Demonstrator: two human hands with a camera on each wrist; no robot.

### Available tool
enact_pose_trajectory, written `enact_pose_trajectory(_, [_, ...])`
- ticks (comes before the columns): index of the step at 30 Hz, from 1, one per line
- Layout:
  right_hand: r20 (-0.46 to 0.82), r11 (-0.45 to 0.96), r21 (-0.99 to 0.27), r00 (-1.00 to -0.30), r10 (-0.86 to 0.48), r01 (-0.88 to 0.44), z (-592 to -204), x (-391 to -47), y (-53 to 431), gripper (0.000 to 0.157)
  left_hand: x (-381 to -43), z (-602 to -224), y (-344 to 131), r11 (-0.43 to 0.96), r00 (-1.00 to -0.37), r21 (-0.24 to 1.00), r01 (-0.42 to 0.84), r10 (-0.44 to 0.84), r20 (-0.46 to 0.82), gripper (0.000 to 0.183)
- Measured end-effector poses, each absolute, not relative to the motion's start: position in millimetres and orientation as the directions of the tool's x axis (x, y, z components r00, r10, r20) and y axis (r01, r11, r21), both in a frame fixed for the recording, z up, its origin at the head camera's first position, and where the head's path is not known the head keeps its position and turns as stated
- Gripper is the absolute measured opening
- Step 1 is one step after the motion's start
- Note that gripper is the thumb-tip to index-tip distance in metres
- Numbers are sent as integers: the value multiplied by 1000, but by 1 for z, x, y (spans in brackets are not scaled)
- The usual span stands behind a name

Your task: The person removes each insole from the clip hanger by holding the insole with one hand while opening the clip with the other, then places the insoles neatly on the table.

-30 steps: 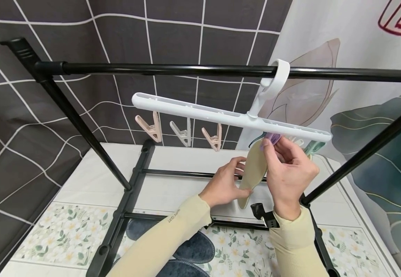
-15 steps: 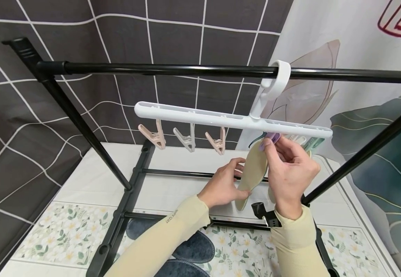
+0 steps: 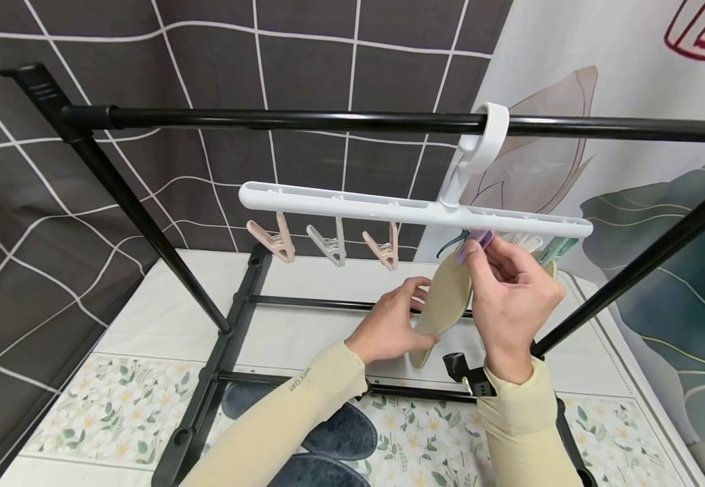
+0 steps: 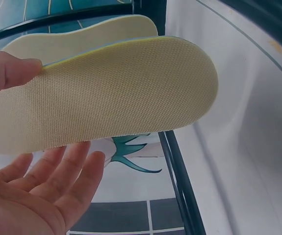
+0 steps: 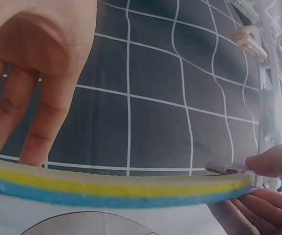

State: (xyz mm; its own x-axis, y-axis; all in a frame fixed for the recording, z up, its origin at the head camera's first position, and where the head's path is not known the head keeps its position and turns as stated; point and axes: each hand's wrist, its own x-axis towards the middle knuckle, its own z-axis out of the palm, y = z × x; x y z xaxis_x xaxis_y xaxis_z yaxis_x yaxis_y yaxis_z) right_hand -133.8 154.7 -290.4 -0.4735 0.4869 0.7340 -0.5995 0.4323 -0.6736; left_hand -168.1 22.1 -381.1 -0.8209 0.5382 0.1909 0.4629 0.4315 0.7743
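A beige insole [image 3: 443,297] hangs at a slant below the white hanger [image 3: 352,205]. My left hand [image 3: 391,325] holds its lower part, thumb on one edge and fingers at the other, as the left wrist view shows. My right hand [image 3: 513,297] pinches a purple clothespin [image 3: 474,245] at the insole's top end. In the right wrist view the clothespin [image 5: 226,168] lies over the end of the insole [image 5: 111,188], whose side shows yellow and blue layers. Behind it, in the left wrist view, hangs a second insole [image 4: 96,32].
The hanger hooks over a black rail [image 3: 279,120]. Two pink clothespins and a grey clothespin [image 3: 330,242] hang at its left, a green clothespin [image 3: 557,249] at its right. Dark slippers [image 3: 343,433] lie below. A grid-patterned curtain [image 3: 206,74] stands behind.
The hanger's left end has dropped and shifted slightly right, so the bar is more level. Its clothespins moved with it. Both hands keep their holds, almost still.
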Motion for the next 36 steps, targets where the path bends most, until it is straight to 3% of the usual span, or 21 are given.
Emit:
enact_pose_trajectory(15, [747,403,-658,-479,462,-637,-276,-124,145,12,-171,-379,15,499,-834,738,453,531,153,89])
enact_pose_trajectory(36, [723,411,-685,-497,479,-601,-287,-134,159,14,-172,-379,5,552,-849,712,435,515,118,88])
